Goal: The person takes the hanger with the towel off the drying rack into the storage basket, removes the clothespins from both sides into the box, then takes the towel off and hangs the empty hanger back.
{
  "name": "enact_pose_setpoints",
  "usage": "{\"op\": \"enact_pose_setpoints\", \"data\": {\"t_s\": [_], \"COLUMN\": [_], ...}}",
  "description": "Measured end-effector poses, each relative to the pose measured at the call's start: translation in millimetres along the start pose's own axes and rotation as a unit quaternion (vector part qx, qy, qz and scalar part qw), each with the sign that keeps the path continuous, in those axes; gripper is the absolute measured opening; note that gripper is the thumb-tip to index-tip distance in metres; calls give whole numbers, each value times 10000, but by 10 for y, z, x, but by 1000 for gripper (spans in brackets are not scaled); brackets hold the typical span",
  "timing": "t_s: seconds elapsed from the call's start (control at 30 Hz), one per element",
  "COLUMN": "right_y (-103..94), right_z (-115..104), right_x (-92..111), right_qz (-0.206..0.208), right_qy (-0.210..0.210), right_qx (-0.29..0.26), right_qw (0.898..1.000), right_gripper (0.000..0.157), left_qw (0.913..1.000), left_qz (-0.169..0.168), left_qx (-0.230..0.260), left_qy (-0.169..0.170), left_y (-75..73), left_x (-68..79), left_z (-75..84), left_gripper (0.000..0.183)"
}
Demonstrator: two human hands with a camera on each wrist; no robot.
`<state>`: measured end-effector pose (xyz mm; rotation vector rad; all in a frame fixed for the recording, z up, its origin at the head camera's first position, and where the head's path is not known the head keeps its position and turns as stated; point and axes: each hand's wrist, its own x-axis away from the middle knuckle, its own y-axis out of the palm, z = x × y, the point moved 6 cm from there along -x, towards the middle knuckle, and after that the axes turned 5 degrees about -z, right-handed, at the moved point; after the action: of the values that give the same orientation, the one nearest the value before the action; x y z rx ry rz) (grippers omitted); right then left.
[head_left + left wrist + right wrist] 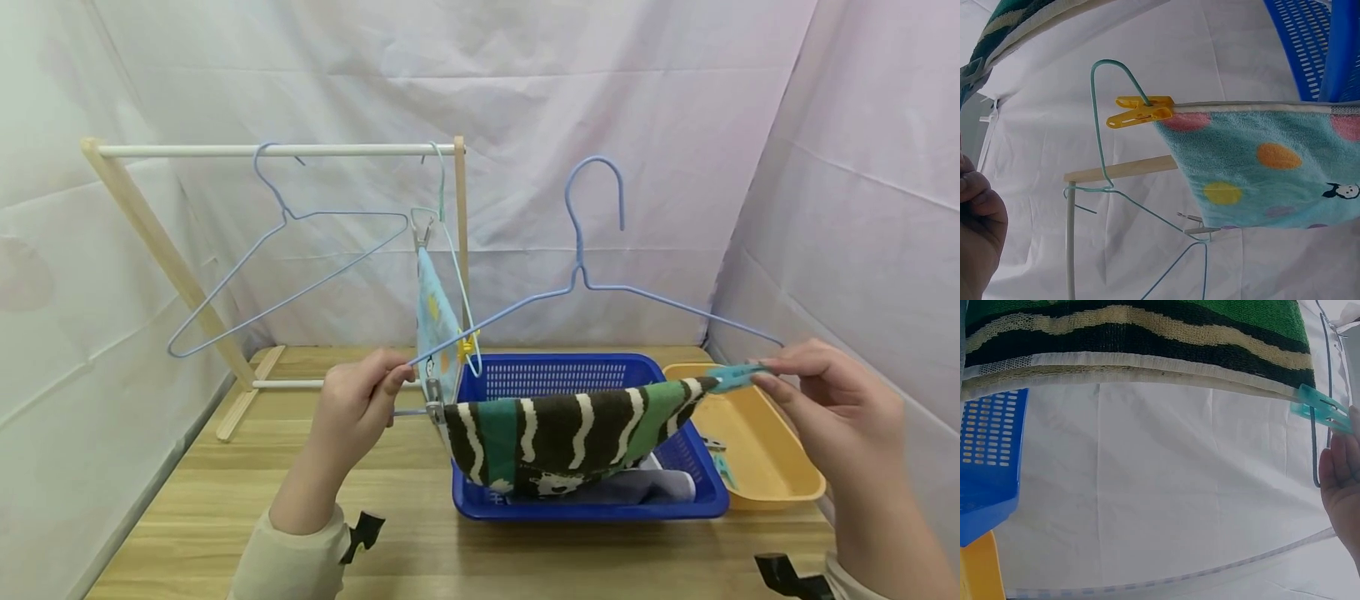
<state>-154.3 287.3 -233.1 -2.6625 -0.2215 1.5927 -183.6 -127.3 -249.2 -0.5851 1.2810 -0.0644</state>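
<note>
My left hand (356,404) grips the left end of a blue wire hanger (579,250), held up in front of me with its hook upward. A dark brown towel (555,429) with green bands and wavy cream stripes hangs along the hanger's lower side. At its left end sits a grey clothespin (434,404). My right hand (843,408) pinches a teal clothespin (735,377) at the towel's right corner, by the hanger's right end. In the right wrist view this teal clothespin (1322,406) bites the towel's edge and the hanger wire.
A wooden drying rack (277,151) at the back left carries a blue hanger (345,213) and a green hanger with a light-blue patterned towel (437,312) clipped on. Below the held towel stands a blue basket (585,511) with grey cloth inside. A yellow tray (772,433) with clothespins stands right.
</note>
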Motion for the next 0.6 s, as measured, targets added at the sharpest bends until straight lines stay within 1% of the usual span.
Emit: {"op": "enact_pose_setpoints", "data": {"t_s": [0.07, 0.2, 0.3, 0.47, 0.6], "right_y": [-26, -149, -253, -331, -337], "right_z": [3, 28, 54, 95, 130], "right_x": [17, 52, 79, 151, 183], "right_qz": [87, 511, 797, 913, 881], "right_qy": [33, 191, 309, 497, 680], "right_qx": [-137, -433, -577, -649, -635], "right_qw": [9999, 9976, 9947, 9925, 9918], "right_gripper": [15, 9, 8, 9, 11], "left_qw": [10000, 9999, 9999, 9999, 9995], "left_qz": [-28, -61, -31, 109, 212], "left_qx": [22, 110, 136, -31, -209], "left_qy": [11, -13, -30, -36, -92], "left_y": [0, -6, -8, 4, 20], "left_x": [3, 6, 9, 15, 14], "left_z": [4, 7, 8, -6, -27], "left_gripper": [38, 38, 38, 39, 39]}}
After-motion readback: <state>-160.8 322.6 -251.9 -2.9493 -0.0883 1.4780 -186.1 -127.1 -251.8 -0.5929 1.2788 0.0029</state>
